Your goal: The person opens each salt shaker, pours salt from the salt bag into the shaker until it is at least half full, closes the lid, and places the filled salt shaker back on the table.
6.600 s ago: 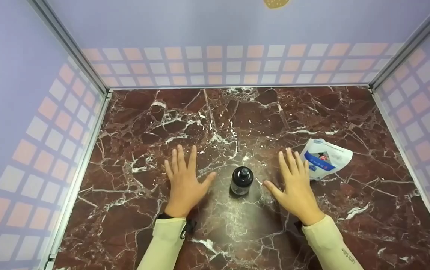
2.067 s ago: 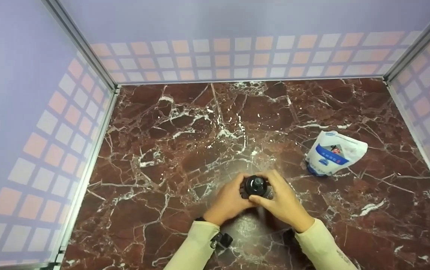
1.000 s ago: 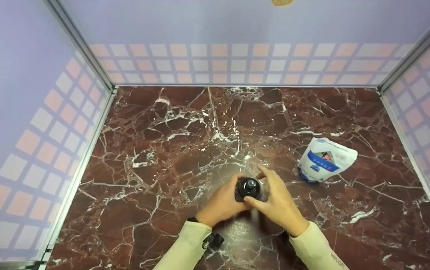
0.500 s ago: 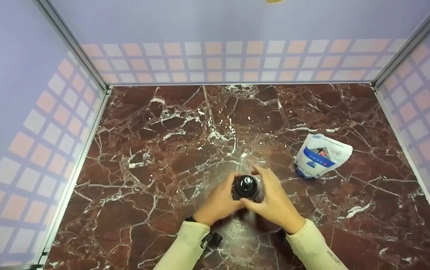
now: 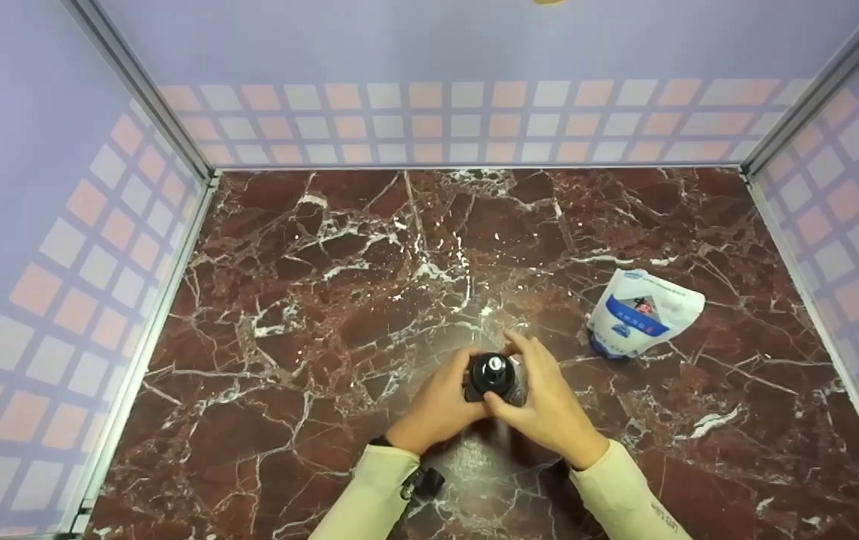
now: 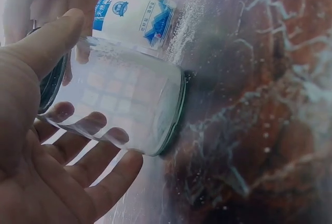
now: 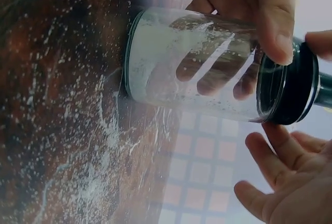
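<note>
A clear glass jar (image 6: 127, 86) with white stuff at its bottom stands upright on the table in front of me. Its black lid (image 5: 491, 375) has a small knob or spout on top. My left hand (image 5: 437, 405) holds the glass from the left side, thumb near the lid and fingers spread behind the jar. My right hand (image 5: 549, 405) is at the lid, thumb and index finger on its rim; the other fingers (image 7: 254, 195) stick out loosely, apart from the jar.
A white and blue pouch (image 5: 647, 311) with printed writing stands to the right of the jar. White grains (image 7: 93, 182) are scattered over the dark red marbled table (image 5: 309, 435). Lilac walls with pink and white squares enclose the left, back and right.
At first both hands lay spread on either side of the jar; later they came together on it. Over the last second the fingers shifted slightly at the lid while the jar stayed in place.
</note>
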{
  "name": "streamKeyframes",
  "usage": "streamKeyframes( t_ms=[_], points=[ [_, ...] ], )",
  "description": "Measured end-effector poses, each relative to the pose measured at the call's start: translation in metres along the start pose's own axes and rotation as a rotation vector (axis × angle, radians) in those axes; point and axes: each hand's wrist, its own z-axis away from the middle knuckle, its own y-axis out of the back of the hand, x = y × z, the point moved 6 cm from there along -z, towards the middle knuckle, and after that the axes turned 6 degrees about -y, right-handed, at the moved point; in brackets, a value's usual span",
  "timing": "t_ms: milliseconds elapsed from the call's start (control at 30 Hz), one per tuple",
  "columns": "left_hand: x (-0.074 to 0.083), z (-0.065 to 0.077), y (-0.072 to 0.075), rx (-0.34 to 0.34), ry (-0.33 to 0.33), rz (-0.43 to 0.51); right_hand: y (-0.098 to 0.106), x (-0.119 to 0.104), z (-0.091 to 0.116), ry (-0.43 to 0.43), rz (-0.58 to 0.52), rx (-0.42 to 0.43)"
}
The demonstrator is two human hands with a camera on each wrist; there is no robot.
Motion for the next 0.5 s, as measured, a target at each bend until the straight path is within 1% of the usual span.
streamKeyframes(
  t_ms=[67,200,367,500],
  points=[
    [-0.0013,-0.0006,0.0005,-0.003,0.008,0.009,-0.0005,-0.0001,-0.0002,0.01,-0.013,-0.007],
    [-0.0036,-0.0005,0.0017,0.004,0.011,0.018,-0.003,0.0003,0.0003,-0.006,-0.011,-0.002],
    [-0.004,-0.0017,-0.0004,-0.006,0.011,0.031,-0.0017,0.0028,0.0006,-0.07,-0.01,0.042],
    [-0.0041,-0.002,-0.0007,-0.011,0.012,0.051,-0.0014,0.0052,0.0,-0.109,-0.012,0.052]
  ],
)
